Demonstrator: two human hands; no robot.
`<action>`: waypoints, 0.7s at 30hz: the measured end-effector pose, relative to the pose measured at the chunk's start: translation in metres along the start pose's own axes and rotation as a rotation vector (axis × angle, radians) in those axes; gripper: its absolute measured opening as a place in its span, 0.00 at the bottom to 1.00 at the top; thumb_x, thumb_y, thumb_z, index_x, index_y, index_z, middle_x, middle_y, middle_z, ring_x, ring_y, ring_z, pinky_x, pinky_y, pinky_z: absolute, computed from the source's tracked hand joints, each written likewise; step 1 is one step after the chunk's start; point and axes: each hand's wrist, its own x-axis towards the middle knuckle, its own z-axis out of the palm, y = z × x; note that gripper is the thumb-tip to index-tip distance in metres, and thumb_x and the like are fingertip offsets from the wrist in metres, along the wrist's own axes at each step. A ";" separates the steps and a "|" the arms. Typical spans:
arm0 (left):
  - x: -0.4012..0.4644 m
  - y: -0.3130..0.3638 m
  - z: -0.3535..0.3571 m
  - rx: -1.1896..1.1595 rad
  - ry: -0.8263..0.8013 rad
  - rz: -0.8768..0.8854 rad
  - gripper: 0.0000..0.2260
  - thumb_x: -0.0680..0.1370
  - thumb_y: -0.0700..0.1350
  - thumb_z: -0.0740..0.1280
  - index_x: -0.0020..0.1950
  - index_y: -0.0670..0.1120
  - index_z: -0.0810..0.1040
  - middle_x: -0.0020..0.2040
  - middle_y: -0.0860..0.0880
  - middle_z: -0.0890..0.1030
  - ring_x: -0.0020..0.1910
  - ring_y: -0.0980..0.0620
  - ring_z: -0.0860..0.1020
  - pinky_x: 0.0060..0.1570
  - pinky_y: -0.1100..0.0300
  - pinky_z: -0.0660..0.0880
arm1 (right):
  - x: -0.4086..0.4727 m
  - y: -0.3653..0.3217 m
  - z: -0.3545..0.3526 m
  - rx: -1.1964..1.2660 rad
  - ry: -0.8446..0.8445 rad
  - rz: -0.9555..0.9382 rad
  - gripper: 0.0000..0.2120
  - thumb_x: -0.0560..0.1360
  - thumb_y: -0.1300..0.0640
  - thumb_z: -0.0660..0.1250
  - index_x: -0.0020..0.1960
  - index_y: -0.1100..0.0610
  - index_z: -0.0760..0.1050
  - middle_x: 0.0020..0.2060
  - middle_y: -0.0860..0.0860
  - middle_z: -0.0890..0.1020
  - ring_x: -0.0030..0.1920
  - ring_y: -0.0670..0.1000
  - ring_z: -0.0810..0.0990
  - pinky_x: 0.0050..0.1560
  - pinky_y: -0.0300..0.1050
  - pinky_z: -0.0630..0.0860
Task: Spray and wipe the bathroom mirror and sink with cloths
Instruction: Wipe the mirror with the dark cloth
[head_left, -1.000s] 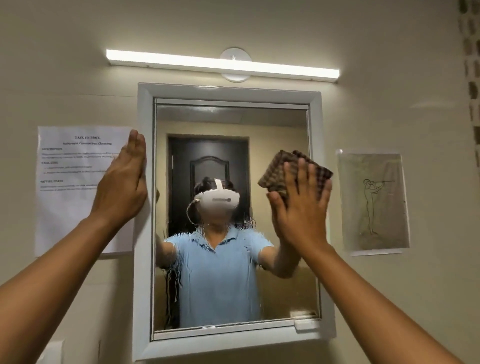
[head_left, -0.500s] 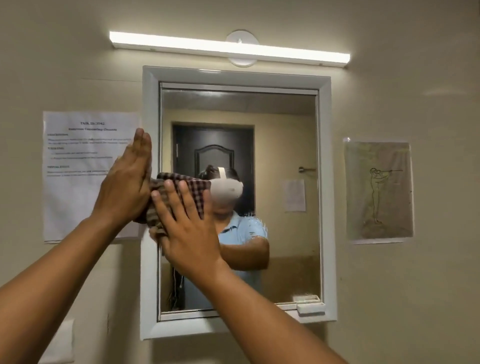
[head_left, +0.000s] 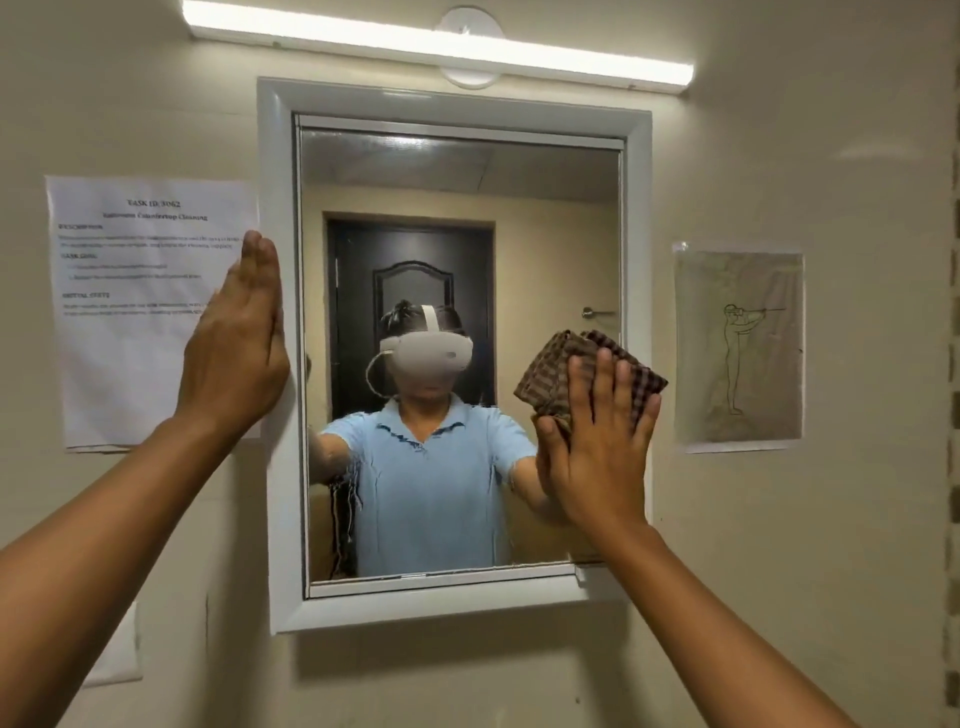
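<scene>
A white-framed mirror (head_left: 283, 364) hangs on the beige wall ahead. My right hand (head_left: 597, 447) lies flat on a folded brown checked cloth (head_left: 550, 374), pressing it against the glass at the mirror's right edge, about mid-height. My left hand (head_left: 236, 343) rests flat with fingers together on the left side of the frame, holding nothing. Streaks of liquid run down the lower left of the glass. The sink and any spray bottle are out of view.
A printed paper sheet (head_left: 135, 291) is taped to the wall left of the mirror. A sketch sheet (head_left: 737, 348) hangs on the right. A tube light (head_left: 436, 47) glows above the frame. A white switch plate (head_left: 122, 644) sits low left.
My right hand has swept the cloth from the mirror's left edge across to its right edge. The left hand has stayed on the frame. The view has moved closer.
</scene>
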 end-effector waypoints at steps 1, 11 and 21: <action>0.000 0.000 0.000 -0.004 -0.001 0.002 0.32 0.82 0.36 0.56 0.82 0.50 0.44 0.82 0.48 0.50 0.79 0.44 0.55 0.75 0.43 0.61 | -0.001 -0.008 0.001 0.014 0.008 0.039 0.32 0.82 0.38 0.43 0.81 0.51 0.43 0.81 0.55 0.45 0.80 0.56 0.42 0.77 0.66 0.43; -0.013 -0.007 -0.002 0.015 -0.031 0.054 0.30 0.84 0.41 0.53 0.81 0.53 0.40 0.82 0.49 0.48 0.80 0.45 0.55 0.73 0.42 0.64 | -0.039 -0.189 0.023 0.182 -0.076 -0.363 0.34 0.81 0.40 0.54 0.81 0.50 0.46 0.81 0.53 0.43 0.80 0.56 0.40 0.75 0.69 0.46; -0.018 -0.006 0.010 -0.014 0.020 -0.017 0.31 0.83 0.38 0.54 0.82 0.51 0.42 0.82 0.44 0.50 0.80 0.43 0.53 0.77 0.44 0.57 | -0.055 -0.117 0.020 0.063 -0.133 -0.473 0.33 0.81 0.45 0.58 0.81 0.49 0.48 0.81 0.52 0.46 0.80 0.55 0.40 0.77 0.65 0.43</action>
